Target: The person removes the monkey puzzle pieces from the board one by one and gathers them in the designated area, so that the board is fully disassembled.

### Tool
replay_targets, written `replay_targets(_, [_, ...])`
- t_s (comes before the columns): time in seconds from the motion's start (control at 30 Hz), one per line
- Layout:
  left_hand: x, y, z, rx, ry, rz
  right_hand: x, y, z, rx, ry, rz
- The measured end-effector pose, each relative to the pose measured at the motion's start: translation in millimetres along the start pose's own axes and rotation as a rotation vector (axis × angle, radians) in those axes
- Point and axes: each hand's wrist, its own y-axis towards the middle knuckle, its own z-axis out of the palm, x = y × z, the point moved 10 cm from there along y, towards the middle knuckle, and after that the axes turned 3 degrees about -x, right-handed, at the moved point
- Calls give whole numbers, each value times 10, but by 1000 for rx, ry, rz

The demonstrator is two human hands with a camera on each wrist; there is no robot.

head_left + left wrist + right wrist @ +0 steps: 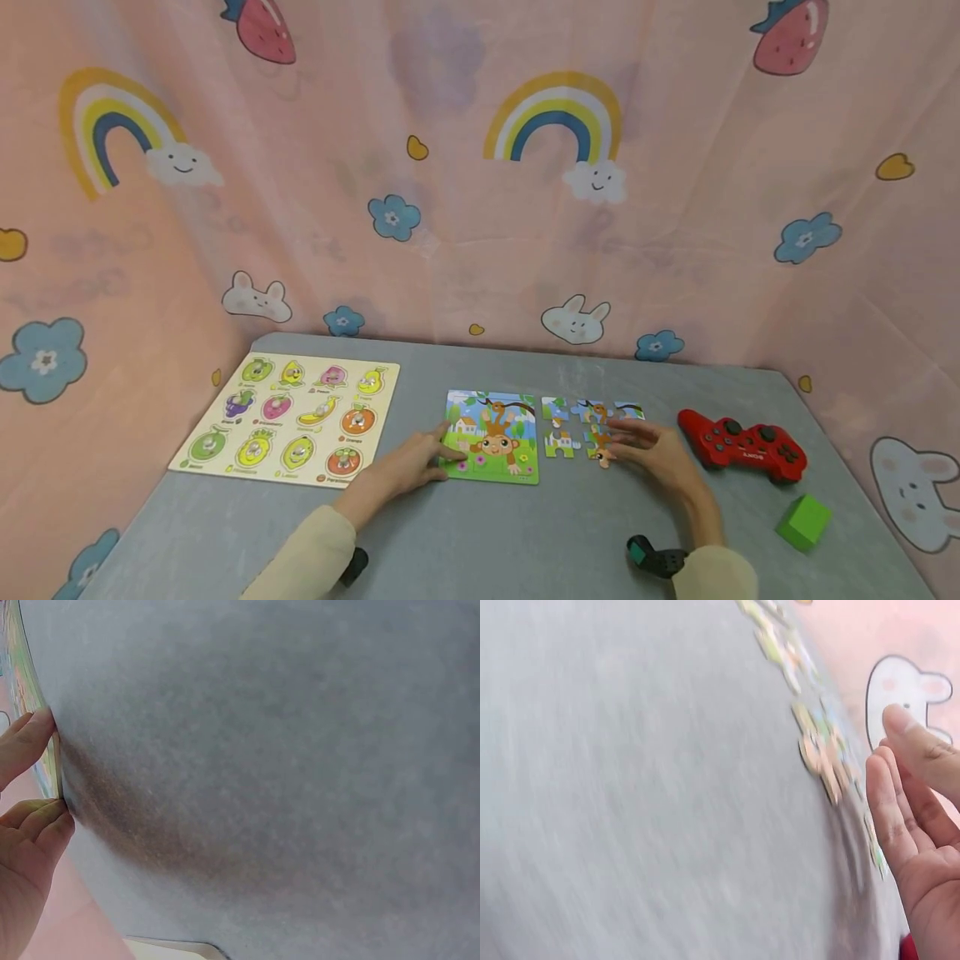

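Note:
A monkey jigsaw board (491, 429) lies flat on the table. My left hand (405, 462) holds its left edge; in the left wrist view the thumb (34, 739) and bent fingertips (52, 825) meet that edge. Right of the board lie several loose jigsaw pieces, among them a house piece (561, 443) and a monkey-face piece (600, 457). Over the rightmost pieces is my right hand (660, 454), hiding part of them. In the right wrist view its thumb (922, 746) and loosely bent fingers stand apart, with nothing visible between them. Motion blurs the pieces there.
A cream fruit-puzzle board (288, 421) lies at the left of the grey table (525, 542). On the right are a red game controller (742, 446) and a green block (804, 522). A pink patterned curtain (465, 275) stands behind the table.

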Motion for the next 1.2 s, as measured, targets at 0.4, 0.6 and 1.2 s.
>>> replay_targets(0.4, [37,-26,-27,1,4,-18,138,130,612,23,155,-21])
replay_targets(0.6, [17,-19,-38,-5,18,1,271,219,973,90,172,-49])
replay_targets(1.2, [-21,5,-16,4,15,13,409,338,1162,-68,-231,-29])
